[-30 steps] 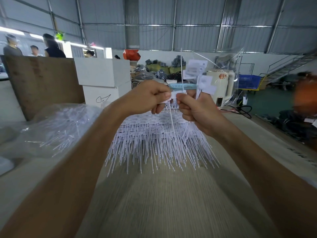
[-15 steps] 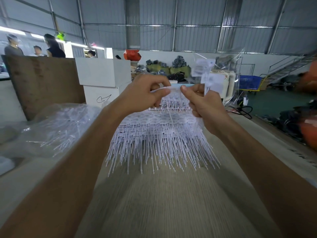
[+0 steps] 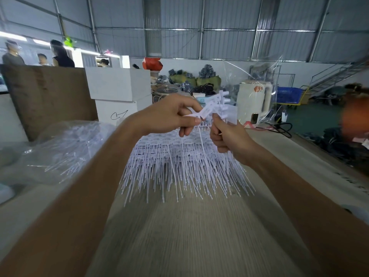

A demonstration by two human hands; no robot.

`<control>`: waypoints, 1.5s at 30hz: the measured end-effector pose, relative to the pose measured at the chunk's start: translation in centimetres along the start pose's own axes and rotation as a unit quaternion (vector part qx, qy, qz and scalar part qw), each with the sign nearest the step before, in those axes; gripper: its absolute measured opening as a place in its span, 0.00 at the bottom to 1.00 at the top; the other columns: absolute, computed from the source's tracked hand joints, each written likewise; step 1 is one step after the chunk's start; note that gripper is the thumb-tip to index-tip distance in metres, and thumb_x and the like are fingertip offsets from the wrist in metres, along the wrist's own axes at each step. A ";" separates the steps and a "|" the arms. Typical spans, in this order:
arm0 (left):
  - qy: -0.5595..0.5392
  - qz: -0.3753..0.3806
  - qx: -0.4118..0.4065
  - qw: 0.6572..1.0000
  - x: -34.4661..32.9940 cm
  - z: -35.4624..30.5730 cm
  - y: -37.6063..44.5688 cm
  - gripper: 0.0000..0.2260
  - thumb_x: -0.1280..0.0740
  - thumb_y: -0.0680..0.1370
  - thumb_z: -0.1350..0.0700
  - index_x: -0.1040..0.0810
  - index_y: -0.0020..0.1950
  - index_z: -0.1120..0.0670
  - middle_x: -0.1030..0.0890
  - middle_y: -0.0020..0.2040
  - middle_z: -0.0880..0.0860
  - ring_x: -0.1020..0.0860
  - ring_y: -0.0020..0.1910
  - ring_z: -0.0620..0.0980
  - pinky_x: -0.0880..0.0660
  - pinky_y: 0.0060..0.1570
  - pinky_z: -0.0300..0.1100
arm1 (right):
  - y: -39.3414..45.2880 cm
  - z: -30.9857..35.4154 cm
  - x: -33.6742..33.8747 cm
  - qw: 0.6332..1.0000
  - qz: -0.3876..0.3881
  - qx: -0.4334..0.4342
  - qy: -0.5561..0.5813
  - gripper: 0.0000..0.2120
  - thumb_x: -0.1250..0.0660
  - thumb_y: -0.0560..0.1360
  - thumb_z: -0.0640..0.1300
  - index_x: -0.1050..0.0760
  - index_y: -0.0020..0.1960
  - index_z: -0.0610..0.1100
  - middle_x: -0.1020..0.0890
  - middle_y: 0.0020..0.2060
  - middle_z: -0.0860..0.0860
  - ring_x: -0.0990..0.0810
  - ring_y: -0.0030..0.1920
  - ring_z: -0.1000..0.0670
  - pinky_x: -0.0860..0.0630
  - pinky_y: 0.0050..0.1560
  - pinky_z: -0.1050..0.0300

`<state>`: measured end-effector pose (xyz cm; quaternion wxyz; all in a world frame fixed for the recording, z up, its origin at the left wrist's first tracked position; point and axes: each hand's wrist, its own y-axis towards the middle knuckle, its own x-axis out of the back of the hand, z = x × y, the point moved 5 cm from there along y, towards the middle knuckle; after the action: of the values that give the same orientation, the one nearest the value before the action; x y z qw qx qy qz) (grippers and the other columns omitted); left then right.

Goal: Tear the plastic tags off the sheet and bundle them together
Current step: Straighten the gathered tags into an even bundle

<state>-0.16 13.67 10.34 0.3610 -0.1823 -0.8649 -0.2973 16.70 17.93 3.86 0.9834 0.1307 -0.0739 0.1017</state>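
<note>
Tags fill most of what you see, so take the big white pile of tags (image 3: 179, 156) on the table (image 3: 189, 236) as your marker. Far to its left lies a clear plastic bag (image 3: 60, 148) with more thin white strips inside, resting on the same table. Behind that bag stands a brown board (image 3: 50, 96), and to the right of the board are stacked white boxes (image 3: 119, 92).

Just above the pile's far edge, your left hand (image 3: 169, 114) is raised, thumb and forefinger pinching the end of a white tag strip (image 3: 206, 111) that runs up and to the right. Your right hand (image 3: 227, 136) is just beside it, over the pile's right portion, fingers curled around a small bundle of torn tags (image 3: 225, 110), whose flat heads stick up above the fist; one thin tail hangs down between your hands. Whether strip and bundle are joined cannot be made out.

Beyond the pile to the right stands a clear plastic sheet (image 3: 253, 82).
</note>
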 end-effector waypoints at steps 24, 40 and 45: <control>0.178 -0.088 -0.033 0.980 0.9 -1.2 0.5 0.11 0.24 0.74 0.62 0.16 0.55 0.53 0.17 0.44 0.47 0.20 0.43 0.38 0.22 0.49 0.39 | 0.1 -0.6 -1.0 0.990 0.100 -0.081 0.056 0.26 0.38 0.80 0.65 0.28 0.35 0.45 0.40 0.26 0.54 0.45 0.24 0.54 0.46 0.21 0.64; 0.300 -0.100 -0.046 0.948 0.4 -0.4 0.9 0.05 0.24 0.74 0.51 0.18 0.47 0.48 0.19 0.41 0.44 0.23 0.43 0.45 0.24 0.45 0.46 | -0.2 0.9 -1.5 0.975 0.111 -0.076 0.179 0.13 0.36 0.80 0.46 0.35 0.38 0.48 0.37 0.30 0.52 0.46 0.25 0.55 0.47 0.18 0.64; 0.185 -0.064 0.012 0.981 0.2 0.5 0.9 0.09 0.23 0.73 0.52 0.17 0.52 0.51 0.18 0.36 0.48 0.20 0.36 0.45 0.23 0.41 0.44 | -0.1 1.5 -0.9 0.994 0.086 0.002 0.065 0.08 0.35 0.79 0.44 0.28 0.41 0.46 0.28 0.29 0.51 0.43 0.25 0.55 0.45 0.21 0.64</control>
<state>-0.10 14.73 10.57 0.4972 -0.0640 -0.7966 -0.3377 15.64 17.27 5.06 0.9736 0.1186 -0.0209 0.1941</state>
